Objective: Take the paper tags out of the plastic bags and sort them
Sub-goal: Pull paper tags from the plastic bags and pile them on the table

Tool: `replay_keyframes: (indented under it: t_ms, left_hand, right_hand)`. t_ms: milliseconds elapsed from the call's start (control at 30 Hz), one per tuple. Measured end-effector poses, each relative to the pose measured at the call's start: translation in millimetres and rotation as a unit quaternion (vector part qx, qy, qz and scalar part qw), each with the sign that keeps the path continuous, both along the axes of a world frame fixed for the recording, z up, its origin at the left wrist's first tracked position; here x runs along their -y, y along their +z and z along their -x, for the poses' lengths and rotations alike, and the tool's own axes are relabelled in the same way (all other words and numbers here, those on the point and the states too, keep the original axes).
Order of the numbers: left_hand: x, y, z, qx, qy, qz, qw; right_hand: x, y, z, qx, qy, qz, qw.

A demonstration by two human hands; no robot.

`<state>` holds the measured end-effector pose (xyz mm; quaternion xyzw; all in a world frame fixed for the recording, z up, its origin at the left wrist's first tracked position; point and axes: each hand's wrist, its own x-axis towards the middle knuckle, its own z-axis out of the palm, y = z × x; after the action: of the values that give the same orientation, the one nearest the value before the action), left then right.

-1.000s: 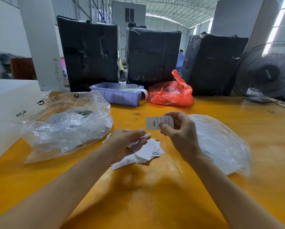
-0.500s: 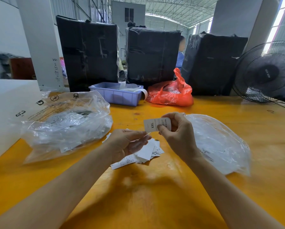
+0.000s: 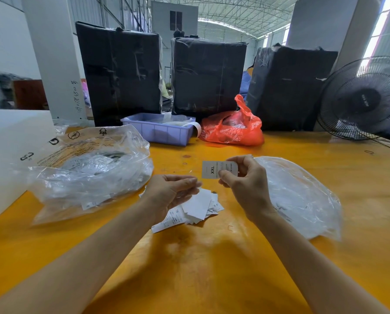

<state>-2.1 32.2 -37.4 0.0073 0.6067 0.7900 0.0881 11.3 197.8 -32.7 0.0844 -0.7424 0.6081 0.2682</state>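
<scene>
Small white paper tag (image 3: pixel 219 169) printed "XXL", held above yellow table, long side level, print turned sideways, inside thin clear sleeve. Loose pile of white paper tags (image 3: pixel 193 209) flat on table below it, overlapping, some face down. Large crumpled clear plastic bag (image 3: pixel 87 171) at left, mouth open, more tags inside. Second clear plastic bag (image 3: pixel 300 196) at right, lying flatter, white tags showing through.

Your left hand (image 3: pixel 173 191) and right hand (image 3: pixel 246 184) are bare: no gloves, rings or watch visible. Both forearms bare as far as the frame bottom, no sleeves showing. Nails short and unpainted where visible. No markings seen on either arm.
</scene>
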Motion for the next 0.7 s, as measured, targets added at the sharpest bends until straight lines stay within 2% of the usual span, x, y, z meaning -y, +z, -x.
replay_keyframes:
  t_ms: [333,700]
  left_hand:
    - [-1.3,-1.9,-0.1,-0.031,-0.001,0.011,0.999]
    - [-3.7,-2.0,-0.5,-0.008,0.001,-0.006,1.0]
  right_hand:
    - [-0.6,1.0,-0.3,0.04,0.038,0.046,0.997]
    - [1.7,0.0,-0.5,0.112,0.074,0.071,0.988]
